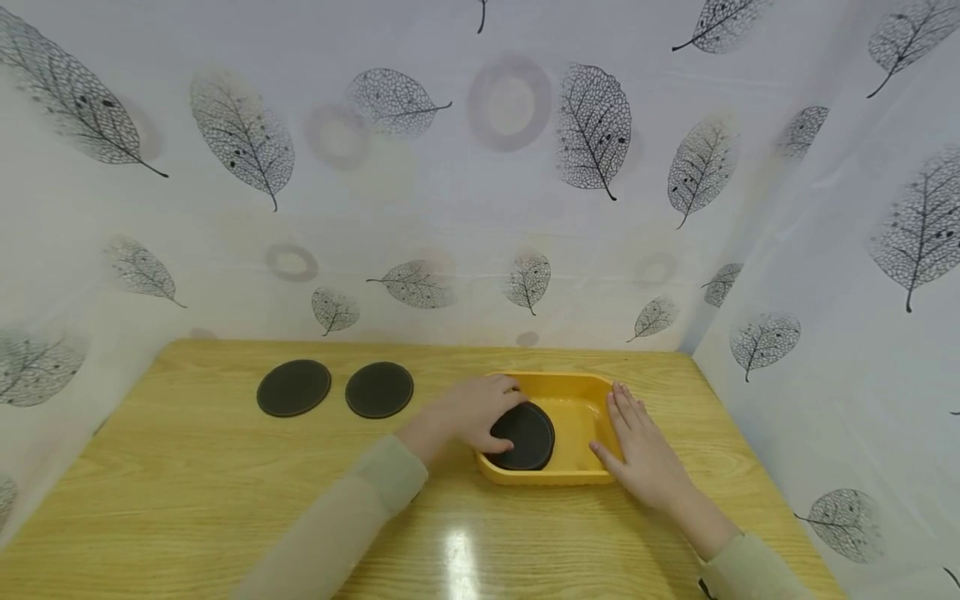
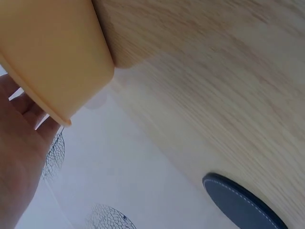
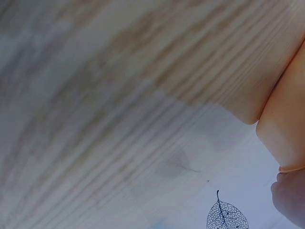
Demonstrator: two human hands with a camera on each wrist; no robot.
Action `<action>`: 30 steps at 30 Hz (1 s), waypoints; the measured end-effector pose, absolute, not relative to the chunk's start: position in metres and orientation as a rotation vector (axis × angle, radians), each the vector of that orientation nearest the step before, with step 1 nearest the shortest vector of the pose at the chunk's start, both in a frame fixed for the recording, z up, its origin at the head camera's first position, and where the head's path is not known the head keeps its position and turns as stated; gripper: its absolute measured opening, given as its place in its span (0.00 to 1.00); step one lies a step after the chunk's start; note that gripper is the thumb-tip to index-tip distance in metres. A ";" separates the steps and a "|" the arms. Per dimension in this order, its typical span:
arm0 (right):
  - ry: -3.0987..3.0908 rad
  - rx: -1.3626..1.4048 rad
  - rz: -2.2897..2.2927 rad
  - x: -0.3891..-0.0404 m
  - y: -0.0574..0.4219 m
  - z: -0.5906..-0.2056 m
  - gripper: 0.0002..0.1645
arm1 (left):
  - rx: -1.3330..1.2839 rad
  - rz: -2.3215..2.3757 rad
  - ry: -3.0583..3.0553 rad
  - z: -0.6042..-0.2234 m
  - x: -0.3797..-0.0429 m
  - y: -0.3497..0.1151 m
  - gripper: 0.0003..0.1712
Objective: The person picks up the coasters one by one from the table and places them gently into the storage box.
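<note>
A yellow rectangular tray [image 1: 581, 477] with rounded corners stands on the table. My left hand [image 1: 480, 414] reaches over its left rim, thumb and fingers curled about the edge of a round black coaster [image 1: 534, 437] inside the tray's left half. In the left wrist view, the fingers of that hand [image 2: 21, 143] pass behind the tray's rim [image 2: 52, 62]. On the tray's right rim rests my right hand [image 1: 647, 454], its fingers straight and the thumb over the inside. Only a small part of the right hand [image 3: 291, 198] shows in the right wrist view.
Two more round black coasters, the left one [image 1: 294, 388] and the right one [image 1: 379, 389], lie flat on the wooden table [image 1: 247, 500], left of the tray. A pale leaf-patterned cloth [image 1: 450, 183] hangs behind the table and along its right side.
</note>
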State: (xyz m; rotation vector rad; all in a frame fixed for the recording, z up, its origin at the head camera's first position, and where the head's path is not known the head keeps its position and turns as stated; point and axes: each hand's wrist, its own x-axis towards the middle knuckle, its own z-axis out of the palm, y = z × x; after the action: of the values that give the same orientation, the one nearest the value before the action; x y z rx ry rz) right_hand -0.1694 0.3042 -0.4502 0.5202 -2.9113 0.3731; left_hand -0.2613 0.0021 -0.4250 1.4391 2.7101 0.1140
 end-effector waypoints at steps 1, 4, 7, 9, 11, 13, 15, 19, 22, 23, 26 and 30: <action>-2.910 0.521 0.373 -0.169 0.304 -0.450 0.50 | 1.435 0.132 2.710 -0.423 -0.261 0.000 0.43; -2.907 0.523 0.364 -0.169 0.304 -0.450 0.50 | 1.434 0.160 2.719 -0.418 -0.261 -0.006 0.41; -2.909 0.520 0.355 -0.170 0.305 -0.450 0.50 | 1.462 0.180 2.730 -0.413 -0.261 -0.012 0.40; -2.915 0.517 0.359 -0.169 0.305 -0.449 0.50 | 1.477 0.201 2.733 -0.411 -0.261 -0.016 0.39; -2.921 0.513 0.369 -0.169 0.305 -0.449 0.50 | 1.482 0.213 2.741 -0.410 -0.262 -0.021 0.39; -2.924 0.513 0.377 -0.169 0.305 -0.449 0.50 | 1.469 0.218 2.749 -0.408 -0.264 -0.026 0.40; -2.922 0.513 0.377 -0.169 0.305 -0.449 0.50 | 1.451 0.200 2.769 -0.409 -0.266 -0.031 0.41; -2.914 0.516 0.359 -0.170 0.305 -0.451 0.50 | 1.384 0.171 2.819 -0.412 -0.272 -0.045 0.41; -2.911 0.516 0.352 -0.172 0.306 -0.452 0.50 | 1.305 0.206 2.840 -0.412 -0.274 -0.057 0.41; -2.912 0.515 0.352 -0.172 0.306 -0.452 0.50 | 1.284 0.218 2.842 -0.412 -0.274 -0.062 0.41; -2.912 0.515 0.352 -0.172 0.306 -0.452 0.49 | 1.227 0.249 2.853 -0.412 -0.274 -0.075 0.41; -2.912 0.516 0.341 -0.171 0.305 -0.451 0.49 | 1.189 0.246 2.885 -0.414 -0.274 -0.092 0.41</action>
State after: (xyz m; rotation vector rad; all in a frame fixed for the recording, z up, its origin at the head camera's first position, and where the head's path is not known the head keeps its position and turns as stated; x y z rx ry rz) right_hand -0.1712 0.3050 -0.4515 0.5161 -2.9116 0.3410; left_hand -0.2739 -0.0920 -0.4137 1.1891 2.8845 0.2463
